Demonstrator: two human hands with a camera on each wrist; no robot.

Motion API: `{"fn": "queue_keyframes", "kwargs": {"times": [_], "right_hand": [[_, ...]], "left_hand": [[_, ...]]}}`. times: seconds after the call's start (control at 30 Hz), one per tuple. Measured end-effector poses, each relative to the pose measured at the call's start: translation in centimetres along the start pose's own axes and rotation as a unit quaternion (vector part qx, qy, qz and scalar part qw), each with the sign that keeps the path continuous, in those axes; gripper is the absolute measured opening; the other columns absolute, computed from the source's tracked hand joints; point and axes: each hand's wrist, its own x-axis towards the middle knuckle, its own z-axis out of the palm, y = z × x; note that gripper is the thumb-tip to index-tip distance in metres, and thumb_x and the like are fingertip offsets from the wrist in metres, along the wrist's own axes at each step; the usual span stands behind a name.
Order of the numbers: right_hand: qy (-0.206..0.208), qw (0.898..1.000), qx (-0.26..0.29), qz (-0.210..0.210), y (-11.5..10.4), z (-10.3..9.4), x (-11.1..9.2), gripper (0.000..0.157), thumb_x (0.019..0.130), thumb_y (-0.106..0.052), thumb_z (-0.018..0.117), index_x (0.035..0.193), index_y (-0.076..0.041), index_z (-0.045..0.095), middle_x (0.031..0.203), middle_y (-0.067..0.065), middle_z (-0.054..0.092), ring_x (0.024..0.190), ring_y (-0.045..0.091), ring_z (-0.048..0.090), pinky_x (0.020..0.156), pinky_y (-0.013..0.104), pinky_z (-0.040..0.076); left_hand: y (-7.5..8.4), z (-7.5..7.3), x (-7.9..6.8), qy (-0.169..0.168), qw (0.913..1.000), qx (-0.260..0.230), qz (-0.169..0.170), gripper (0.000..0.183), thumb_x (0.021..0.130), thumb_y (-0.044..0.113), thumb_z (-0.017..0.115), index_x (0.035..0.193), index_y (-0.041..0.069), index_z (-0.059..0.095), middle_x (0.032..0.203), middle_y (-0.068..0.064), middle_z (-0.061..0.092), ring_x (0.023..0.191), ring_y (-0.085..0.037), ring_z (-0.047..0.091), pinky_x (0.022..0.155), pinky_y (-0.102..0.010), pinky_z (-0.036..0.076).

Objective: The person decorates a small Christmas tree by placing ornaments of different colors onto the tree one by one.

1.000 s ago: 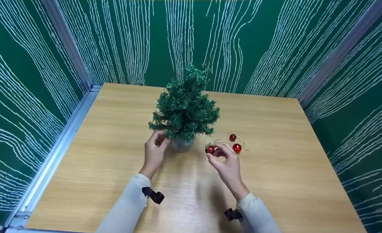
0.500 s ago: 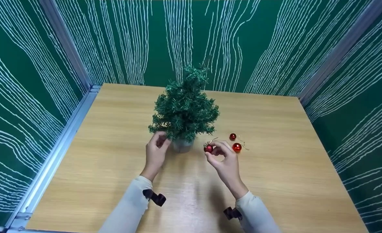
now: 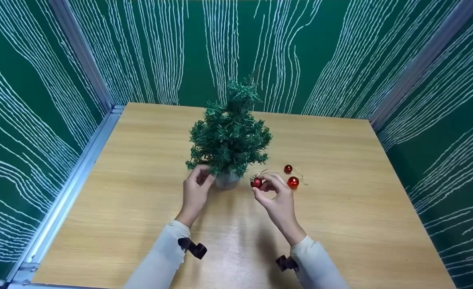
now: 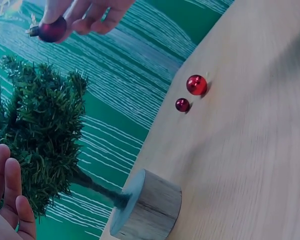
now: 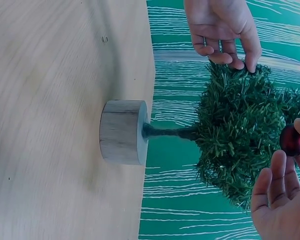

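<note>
A small artificial Christmas tree [image 3: 232, 136] stands upright on a round wooden base [image 5: 122, 132]. My left hand [image 3: 195, 190] is at its lower left branches, with thumb and forefinger pinching a branch tip, as the right wrist view shows. To the right of the tree, my right hand [image 3: 278, 200] pinches a dark red bauble [image 3: 256, 182] between thumb and fingers, above the table. A gold-coloured string loop sticks up from the bauble's cap. In the left wrist view the bauble [image 4: 52, 30] hangs apart from the branches.
Two more shiny red baubles lie right of the tree, a larger bauble [image 3: 293, 182] and a smaller bauble [image 3: 288, 169], with their strings beside them. The wooden table [image 3: 340, 224] is enclosed by green walls [image 3: 340, 48] with white lines and metal posts.
My left hand has shifted slightly right, and the tree's lower left branches have moved with it. My right hand has carried the bauble a little left, towards the tree.
</note>
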Motion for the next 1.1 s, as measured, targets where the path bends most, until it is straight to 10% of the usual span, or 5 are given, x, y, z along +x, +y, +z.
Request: {"fn": "queue_keyframes", "kwargs": {"times": [1.1], "right_hand": [[-0.002, 1.0, 0.001, -0.013, -0.8, 1.1, 0.7, 0.024, 0.078, 0.009, 0.075, 0.1, 0.004, 0.068, 0.088, 0.012, 0.066, 0.075, 0.032, 0.061, 0.071, 0.039, 0.054]], "left_hand": [[1.4, -0.7, 0.0, 0.021, 0.9996, -0.015, 0.014, 0.013, 0.092, 0.002, 0.065, 0.104, -0.004, 0.061, 0.086, -0.004, 0.063, 0.075, -0.009, 0.056, 0.068, -0.021, 0.046]]}}
